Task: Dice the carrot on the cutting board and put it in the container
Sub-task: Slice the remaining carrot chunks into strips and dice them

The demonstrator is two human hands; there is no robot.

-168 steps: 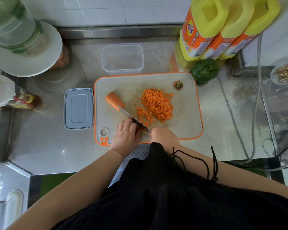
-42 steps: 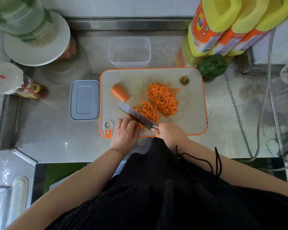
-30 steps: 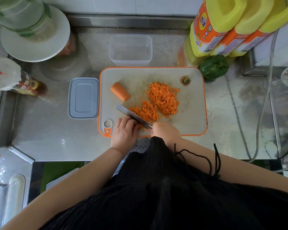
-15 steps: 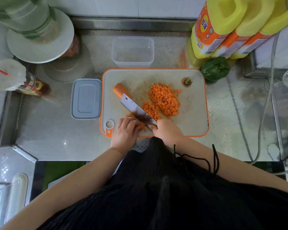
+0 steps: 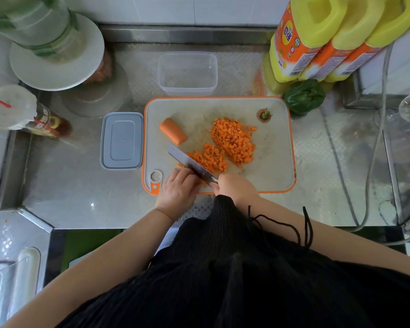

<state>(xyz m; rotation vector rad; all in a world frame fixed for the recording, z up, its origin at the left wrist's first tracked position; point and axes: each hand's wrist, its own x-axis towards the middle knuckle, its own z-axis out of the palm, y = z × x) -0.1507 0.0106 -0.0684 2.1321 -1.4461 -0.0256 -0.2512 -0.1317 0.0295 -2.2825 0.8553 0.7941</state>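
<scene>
Left hand (image 5: 179, 189) at the near edge of the cutting board (image 5: 275, 159), fingers curled down, tips pressing carrot strips (image 5: 181, 165) that are mostly hidden under them; only a sliver of orange shows just past the fingertips. Right hand (image 5: 237, 188) right beside it, fingers wrapped tight round the knife handle, which is covered by the hand. Knife (image 5: 189, 162) blade runs diagonally from the right hand away and to the left, its flat side against the left knuckles, edge down on the board just past the left fingertips.

Directly beyond the blade: small heap of diced carrot (image 5: 210, 157), touching the blade's far side. Further out from the fingers and to the right: the main dice pile (image 5: 233, 140), merging with the small heap at its near-left edge. Beyond the knife tip, clear of the blade: uncut carrot chunk (image 5: 173, 131), lying on its side. Carrot top (image 5: 265, 114) sits alone at the board's far right corner, well apart from both hands.

Off the board, left of the left hand and further out: grey lid (image 5: 121, 140), flat on the steel counter (image 5: 81, 192), just beside the board edge. Past the board's far edge: clear container (image 5: 187, 73), upright, no carrot visible in it. Far right: green pepper (image 5: 304, 95), then three yellow bottles (image 5: 317, 36) behind it.
</scene>
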